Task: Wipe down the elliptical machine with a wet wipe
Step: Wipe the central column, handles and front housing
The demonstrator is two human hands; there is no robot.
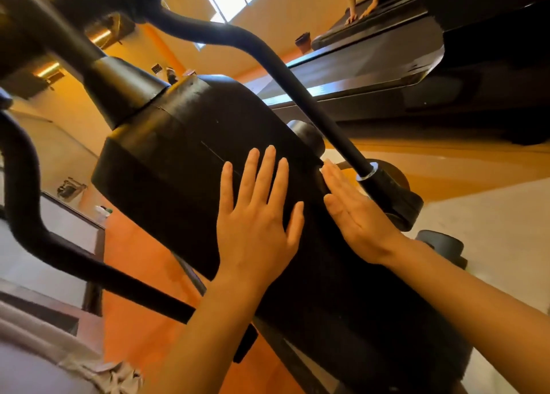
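Note:
The elliptical machine's black housing (pixel 178 155) fills the middle of the tilted head view. My left hand (pixel 256 224) lies flat on its top face, fingers straight and spread. My right hand (pixel 354 212) presses flat against the housing's right edge, fingers straight and together. A small sliver of white, which may be the wet wipe (pixel 322 171), shows at its fingertips; the rest is hidden under the hand. A black swing arm (pixel 297 90) runs diagonally just beyond my right hand.
A second black arm (pixel 29 215) curves along the left. A treadmill (pixel 372 75) stands at the upper right, with another person's hands (pixel 357 14) on its deck. Orange floor (pixel 143 274) lies below the machine. Crumpled cloth (pixel 119 374) lies at the bottom left.

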